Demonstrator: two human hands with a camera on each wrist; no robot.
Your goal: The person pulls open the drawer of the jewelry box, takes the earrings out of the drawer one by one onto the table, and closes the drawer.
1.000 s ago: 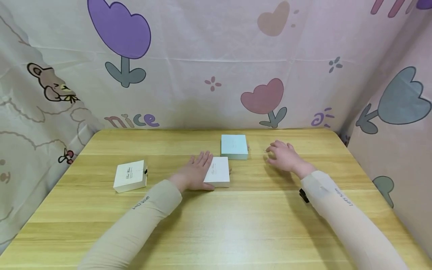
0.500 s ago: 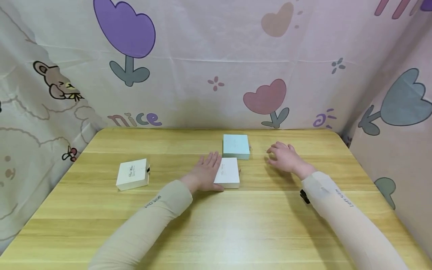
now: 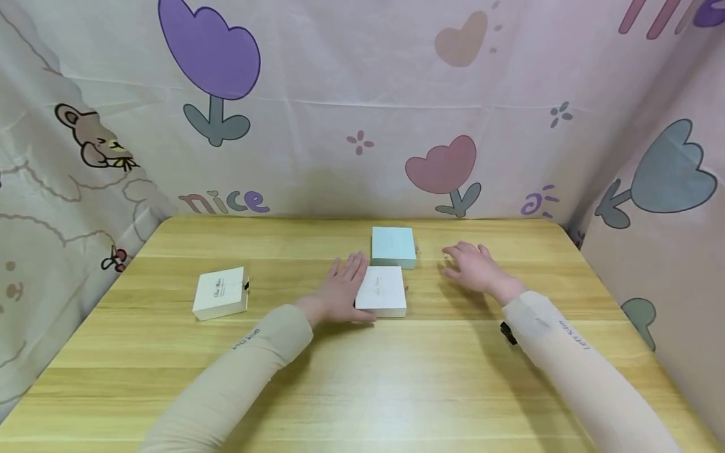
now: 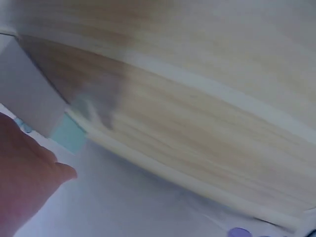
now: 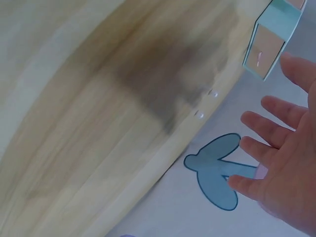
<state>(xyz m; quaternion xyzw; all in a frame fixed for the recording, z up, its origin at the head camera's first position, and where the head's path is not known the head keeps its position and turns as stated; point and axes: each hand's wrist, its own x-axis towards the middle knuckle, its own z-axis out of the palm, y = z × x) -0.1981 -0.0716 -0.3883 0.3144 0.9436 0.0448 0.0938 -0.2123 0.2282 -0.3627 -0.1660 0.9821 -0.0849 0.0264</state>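
My left hand (image 3: 338, 296) lies with straight fingers along the left side of a flat white box (image 3: 385, 288), the thumb in front of its near corner. Just behind that box stands a pale blue box (image 3: 393, 245) of similar shape. To the right of the blue box, my right hand (image 3: 474, 267) hovers low over the table, fingers spread and loosely bent, holding nothing. Two tiny shiny pieces (image 5: 199, 114) lie on the table near its fingers in the right wrist view. There the blue box's end (image 5: 264, 52) shows a pinkish panel with a small pull.
Farther left on the wooden table (image 3: 362, 384) sits a cream box (image 3: 221, 293) with dark lettering and a black tab on its right side. A printed curtain (image 3: 317, 107) hangs behind the table's far edge and at both sides.
The white box has slid right under the push of my left hand, toward the front of the blue box. The left hand now covers less of it. My right hand stays about where it was.
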